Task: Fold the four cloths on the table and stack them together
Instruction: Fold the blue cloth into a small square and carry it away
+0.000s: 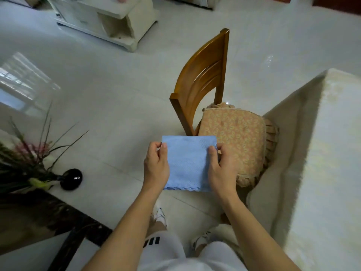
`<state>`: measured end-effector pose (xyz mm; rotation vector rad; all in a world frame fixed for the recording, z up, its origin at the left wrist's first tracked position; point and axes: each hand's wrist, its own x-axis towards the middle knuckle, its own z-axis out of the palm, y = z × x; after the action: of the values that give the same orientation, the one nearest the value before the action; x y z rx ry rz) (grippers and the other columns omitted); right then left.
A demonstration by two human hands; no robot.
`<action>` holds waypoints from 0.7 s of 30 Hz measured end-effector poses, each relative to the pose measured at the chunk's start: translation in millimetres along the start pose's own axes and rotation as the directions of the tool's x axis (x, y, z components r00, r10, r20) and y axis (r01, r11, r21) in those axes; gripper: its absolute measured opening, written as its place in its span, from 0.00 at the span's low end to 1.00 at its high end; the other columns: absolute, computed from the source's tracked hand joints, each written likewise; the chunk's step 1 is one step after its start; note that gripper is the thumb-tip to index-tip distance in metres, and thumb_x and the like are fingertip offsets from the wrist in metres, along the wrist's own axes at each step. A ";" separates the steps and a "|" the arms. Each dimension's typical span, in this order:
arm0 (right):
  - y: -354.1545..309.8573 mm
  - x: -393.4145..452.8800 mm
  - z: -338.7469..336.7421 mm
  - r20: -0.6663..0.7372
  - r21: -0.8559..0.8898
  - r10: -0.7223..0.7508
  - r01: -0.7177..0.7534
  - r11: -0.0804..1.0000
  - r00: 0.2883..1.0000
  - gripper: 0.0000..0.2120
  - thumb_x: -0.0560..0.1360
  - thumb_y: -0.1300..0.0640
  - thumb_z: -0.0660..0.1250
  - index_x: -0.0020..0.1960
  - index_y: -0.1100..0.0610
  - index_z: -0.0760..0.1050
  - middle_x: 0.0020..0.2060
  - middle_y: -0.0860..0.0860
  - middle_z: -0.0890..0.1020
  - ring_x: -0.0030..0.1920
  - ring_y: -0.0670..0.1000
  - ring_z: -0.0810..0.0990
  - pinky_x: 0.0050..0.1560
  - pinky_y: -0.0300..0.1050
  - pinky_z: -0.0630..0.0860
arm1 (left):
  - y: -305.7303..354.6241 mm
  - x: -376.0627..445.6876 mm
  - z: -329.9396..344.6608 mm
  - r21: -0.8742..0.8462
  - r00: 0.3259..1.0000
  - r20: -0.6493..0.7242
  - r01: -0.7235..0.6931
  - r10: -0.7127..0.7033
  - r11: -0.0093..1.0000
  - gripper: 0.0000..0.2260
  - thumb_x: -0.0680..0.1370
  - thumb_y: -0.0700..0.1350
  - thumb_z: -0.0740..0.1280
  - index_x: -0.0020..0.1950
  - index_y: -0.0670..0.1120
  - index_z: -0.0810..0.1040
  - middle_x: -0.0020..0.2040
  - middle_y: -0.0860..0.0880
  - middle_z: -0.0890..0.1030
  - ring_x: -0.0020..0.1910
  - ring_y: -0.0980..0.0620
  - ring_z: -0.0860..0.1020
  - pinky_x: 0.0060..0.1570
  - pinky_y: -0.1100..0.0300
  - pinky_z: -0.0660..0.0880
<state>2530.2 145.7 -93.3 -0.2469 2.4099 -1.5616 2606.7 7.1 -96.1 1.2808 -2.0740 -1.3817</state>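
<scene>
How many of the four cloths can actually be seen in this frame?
1. A blue cloth is held in the air between the left hand and right hand, in front of the chair. The others are out of view.

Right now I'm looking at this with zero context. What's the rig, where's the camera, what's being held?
There is no robot here. A person wears one wide-angle camera on the head, looking forward and down, so the two bare forearms reach in from the bottom of the picture.

The left hand and right hand each pinch a side edge of a blue cloth. It hangs in the air in front of the person and looks already folded, with a scalloped edge at the bottom.

Behind it stands a wooden chair with a patterned cushion. A table under a pale tablecloth is at the right. At the left a dark vase holds flowers. No other cloths are in view.
</scene>
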 end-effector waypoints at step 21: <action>-101.8 32.9 215.7 0.058 -0.071 -0.013 0.017 0.997 0.998 0.10 0.84 0.51 0.59 0.50 0.55 0.74 0.37 0.45 0.76 0.39 0.41 0.75 0.39 0.42 0.70 | -41.4 166.5 -169.2 -0.026 0.999 0.021 0.039 -0.039 0.999 0.09 0.84 0.50 0.58 0.49 0.47 0.70 0.32 0.51 0.69 0.30 0.53 0.66 0.33 0.56 0.63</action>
<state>2565.1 -92.4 -88.4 -0.3205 2.4279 -1.4555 2653.6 -229.0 -84.0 1.3085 -2.0473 -1.4394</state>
